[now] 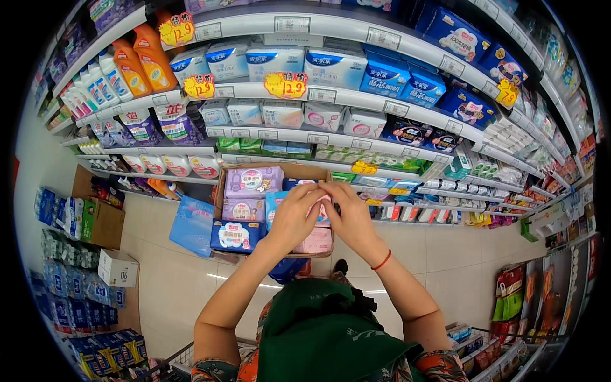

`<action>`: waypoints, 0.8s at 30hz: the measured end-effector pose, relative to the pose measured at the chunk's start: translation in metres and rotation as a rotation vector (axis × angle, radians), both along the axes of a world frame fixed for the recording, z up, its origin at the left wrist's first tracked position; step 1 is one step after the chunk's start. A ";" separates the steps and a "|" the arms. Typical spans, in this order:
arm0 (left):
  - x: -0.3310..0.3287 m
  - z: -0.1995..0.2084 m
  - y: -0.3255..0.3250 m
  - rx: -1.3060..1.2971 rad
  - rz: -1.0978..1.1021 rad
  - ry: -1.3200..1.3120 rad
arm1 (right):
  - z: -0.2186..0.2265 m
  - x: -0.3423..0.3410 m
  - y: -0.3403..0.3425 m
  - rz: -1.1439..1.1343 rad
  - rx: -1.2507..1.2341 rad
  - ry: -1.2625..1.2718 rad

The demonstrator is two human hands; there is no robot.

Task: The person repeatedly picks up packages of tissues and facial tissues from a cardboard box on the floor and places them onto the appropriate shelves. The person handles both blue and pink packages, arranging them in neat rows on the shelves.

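An open cardboard box (307,170) full of soft packs stands before the shelves. Over its right half, my left hand (293,213) and my right hand (349,216) come together, fingertips touching. Both are closed around something small and pinkish that the fingers mostly cover; its kind cannot be made out. Beneath and beside them lie a light blue pack (272,207) and a pink pack (315,242). Further left in the box are a purple pack (254,183), a second one below it, and a dark blue pack (236,236) at the near left corner.
Shelves (356,90) of sanitary packs, detergent and orange bottles (153,60) run across the front and curve down the right. A light blue flap or sheet (191,226) juts from the box's left. A white carton (118,267) and stacked packs line the left. Behind me are wire baskets (490,356).
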State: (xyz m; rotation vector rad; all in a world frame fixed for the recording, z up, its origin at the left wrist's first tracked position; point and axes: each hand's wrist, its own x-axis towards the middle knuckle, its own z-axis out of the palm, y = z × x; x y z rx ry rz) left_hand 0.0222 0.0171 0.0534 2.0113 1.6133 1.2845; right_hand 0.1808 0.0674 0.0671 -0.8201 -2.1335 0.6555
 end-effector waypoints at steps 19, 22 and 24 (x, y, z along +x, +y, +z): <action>-0.001 -0.140 -0.052 -0.593 0.279 -0.030 | -0.136 0.017 -0.054 -0.142 -0.216 -0.494; -0.004 -0.145 -0.051 -0.721 0.275 0.012 | -0.139 0.014 -0.055 -0.167 -0.216 -0.512; -0.005 -0.144 -0.050 -0.781 0.270 0.025 | -0.139 0.012 -0.056 -0.174 -0.229 -0.530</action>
